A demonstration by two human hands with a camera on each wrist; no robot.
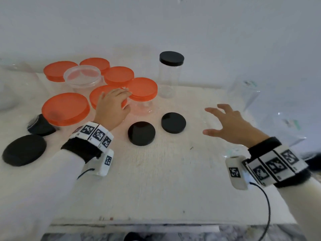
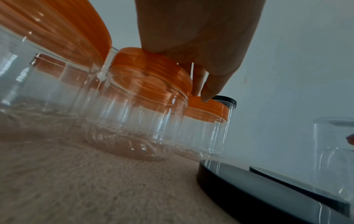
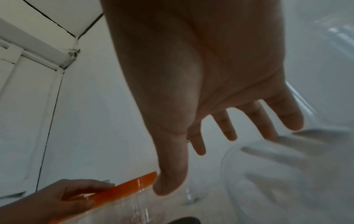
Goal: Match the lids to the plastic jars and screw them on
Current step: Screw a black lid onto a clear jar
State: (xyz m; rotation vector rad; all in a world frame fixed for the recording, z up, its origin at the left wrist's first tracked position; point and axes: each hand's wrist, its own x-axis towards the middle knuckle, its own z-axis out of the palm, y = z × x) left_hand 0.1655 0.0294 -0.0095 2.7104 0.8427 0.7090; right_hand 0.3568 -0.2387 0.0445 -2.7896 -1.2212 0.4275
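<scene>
The table (image 1: 173,180) carries two groups. At the left stand squat clear jars, all empty so far as can be seen: six wear orange lids, and one open jar (image 1: 82,76) sits among them with no lid. Behind the middle stands a tall narrow jar (image 1: 169,80), empty, with a black lid (image 1: 172,58) on it. More clear jars (image 1: 243,91) stand at the far right, pale and hard to make out, apparently without lids.

The left hand (image 1: 112,105) rests on the orange lid (image 1: 97,94) of a front jar, fingers curled over its edge; in the left wrist view one fingertip (image 2: 205,98) also touches the lid of the neighbouring jar (image 1: 142,89). By my reading this is the end of a screwing step or a check of tightness on that jar. The right hand (image 1: 227,122) hangs above the table with fingers spread wide, holding nothing, near the clear jars on the right.

Two loose black lids lie flat on the table between the hands, the near one (image 1: 141,133) and the far one (image 1: 173,122) just beside each other. Another dark lid (image 1: 24,150) lies at the left edge, beside a dark object (image 1: 40,126) half under an orange-lidded jar (image 1: 66,108).

The next move likely calls for bringing a narrow jar from the right next to a black lid, setting the lid level on the mouth, then turning it while the other hand steadies the jar.
</scene>
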